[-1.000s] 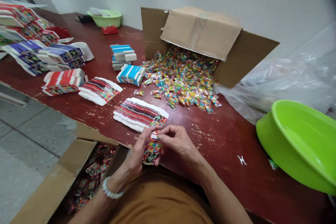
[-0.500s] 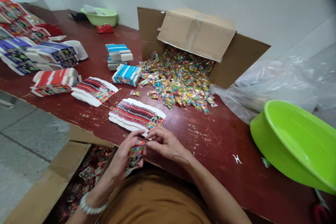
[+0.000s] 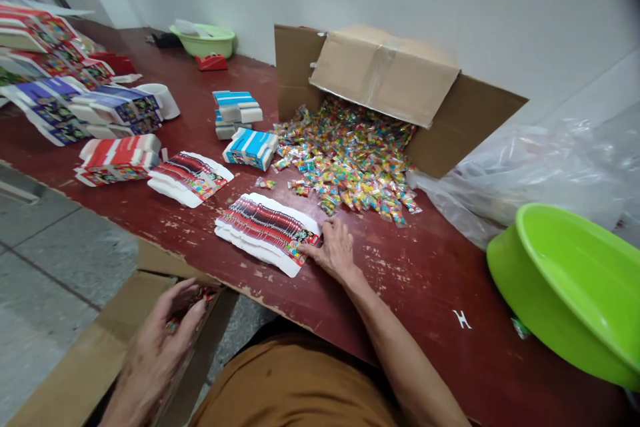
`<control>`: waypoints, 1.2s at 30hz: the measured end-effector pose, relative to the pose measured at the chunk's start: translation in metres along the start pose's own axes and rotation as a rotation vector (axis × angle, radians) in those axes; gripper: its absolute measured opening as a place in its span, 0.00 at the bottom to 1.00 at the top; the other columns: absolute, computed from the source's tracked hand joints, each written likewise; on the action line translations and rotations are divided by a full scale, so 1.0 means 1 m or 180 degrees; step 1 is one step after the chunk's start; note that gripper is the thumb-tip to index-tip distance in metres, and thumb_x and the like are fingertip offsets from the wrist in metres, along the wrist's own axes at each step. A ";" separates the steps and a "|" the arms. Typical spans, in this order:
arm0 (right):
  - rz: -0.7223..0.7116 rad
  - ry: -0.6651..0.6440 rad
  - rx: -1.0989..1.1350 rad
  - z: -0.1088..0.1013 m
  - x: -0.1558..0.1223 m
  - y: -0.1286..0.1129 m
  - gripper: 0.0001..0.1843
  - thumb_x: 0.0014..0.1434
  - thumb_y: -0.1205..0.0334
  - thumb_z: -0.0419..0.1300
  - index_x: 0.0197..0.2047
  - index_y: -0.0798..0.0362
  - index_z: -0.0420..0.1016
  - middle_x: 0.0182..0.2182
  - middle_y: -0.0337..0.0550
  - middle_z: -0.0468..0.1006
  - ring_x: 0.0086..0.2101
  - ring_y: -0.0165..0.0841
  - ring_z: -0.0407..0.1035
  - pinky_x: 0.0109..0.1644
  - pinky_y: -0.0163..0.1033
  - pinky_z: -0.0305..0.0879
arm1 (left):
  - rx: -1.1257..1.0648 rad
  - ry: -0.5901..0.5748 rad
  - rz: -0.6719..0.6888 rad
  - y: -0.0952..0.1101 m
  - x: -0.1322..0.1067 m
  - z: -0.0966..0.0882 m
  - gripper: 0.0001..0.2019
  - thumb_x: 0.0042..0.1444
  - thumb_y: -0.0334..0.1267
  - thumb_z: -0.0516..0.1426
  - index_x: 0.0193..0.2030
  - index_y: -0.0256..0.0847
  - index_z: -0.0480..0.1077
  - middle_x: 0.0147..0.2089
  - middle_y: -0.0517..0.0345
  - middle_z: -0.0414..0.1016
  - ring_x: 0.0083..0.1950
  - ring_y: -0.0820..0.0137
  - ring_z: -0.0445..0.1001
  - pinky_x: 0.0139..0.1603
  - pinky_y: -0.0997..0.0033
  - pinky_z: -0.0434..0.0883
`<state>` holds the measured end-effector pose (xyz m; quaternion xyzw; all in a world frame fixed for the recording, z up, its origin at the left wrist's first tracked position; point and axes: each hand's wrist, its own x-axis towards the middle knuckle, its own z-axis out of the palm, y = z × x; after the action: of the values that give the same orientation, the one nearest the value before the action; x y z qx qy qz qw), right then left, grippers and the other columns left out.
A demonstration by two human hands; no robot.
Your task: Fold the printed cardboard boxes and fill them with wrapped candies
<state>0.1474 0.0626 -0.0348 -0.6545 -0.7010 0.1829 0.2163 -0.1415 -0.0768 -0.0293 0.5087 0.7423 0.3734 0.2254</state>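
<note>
The right hand (image 3: 334,248) is the nearer one to the fanned stack of flat printed cartons (image 3: 267,230), which lies on the dark red table (image 3: 405,293) just below the middle of the frame. The stack reaches away to the left of these fingers; its long axis slants gently, from the left end down toward the right, and the hand meets it at the right end. There the thumb lies over the printed face while the forefinger is at the end's upper corner, the two part-way open across it; whether they pinch a single carton or only rest on the stack, I cannot tell. The left hand (image 3: 163,340) is well apart, at the lower left of the frame, over the open cardboard box (image 3: 95,343) beside the table's near edge. Its thumb and fingers are spread, and nothing shows gripped between them, though the palm is hidden. A second fan of cartons (image 3: 193,177) lies up and to the left of the first, and the heap of candy packets (image 3: 350,153) spreads beyond both, at upper centre.
</note>
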 end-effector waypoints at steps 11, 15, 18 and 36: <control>0.0169 -0.0283 0.3199 -0.047 -0.017 0.002 0.18 0.54 0.46 0.66 0.37 0.51 0.71 0.32 0.39 0.77 0.33 0.33 0.70 0.41 0.39 0.67 | -0.1793 -0.2029 0.0083 0.112 0.034 0.070 0.28 0.55 0.52 0.62 0.60 0.42 0.68 0.57 0.44 0.78 0.58 0.54 0.75 0.56 0.56 0.72; -0.0151 -0.1096 0.3894 -0.067 -0.033 -0.013 0.17 0.54 0.49 0.70 0.39 0.51 0.74 0.33 0.37 0.77 0.33 0.30 0.70 0.41 0.36 0.67 | -0.3126 -0.4328 -0.0849 0.122 0.011 0.076 0.29 0.50 0.54 0.66 0.53 0.37 0.73 0.44 0.44 0.83 0.44 0.54 0.83 0.47 0.59 0.74; -0.0177 -0.1240 0.4080 -0.068 -0.039 -0.020 0.17 0.54 0.49 0.70 0.40 0.50 0.74 0.34 0.36 0.77 0.33 0.28 0.70 0.42 0.35 0.67 | -0.3576 -0.4465 -0.1052 0.122 -0.005 0.082 0.27 0.49 0.49 0.68 0.52 0.37 0.75 0.37 0.50 0.83 0.37 0.57 0.84 0.44 0.61 0.75; 0.0302 -0.0804 0.3474 -0.062 -0.062 -0.027 0.15 0.58 0.50 0.64 0.31 0.55 0.75 0.23 0.36 0.74 0.23 0.27 0.66 0.29 0.34 0.63 | -0.2406 -0.2339 -0.0542 0.128 0.000 0.088 0.18 0.52 0.47 0.68 0.44 0.38 0.75 0.39 0.53 0.84 0.41 0.65 0.81 0.45 0.70 0.76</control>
<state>0.1618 -0.0028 0.0275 -0.4515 -0.4949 0.6056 0.4295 -0.0036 -0.0223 0.0162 0.4273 0.4668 0.3924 0.6675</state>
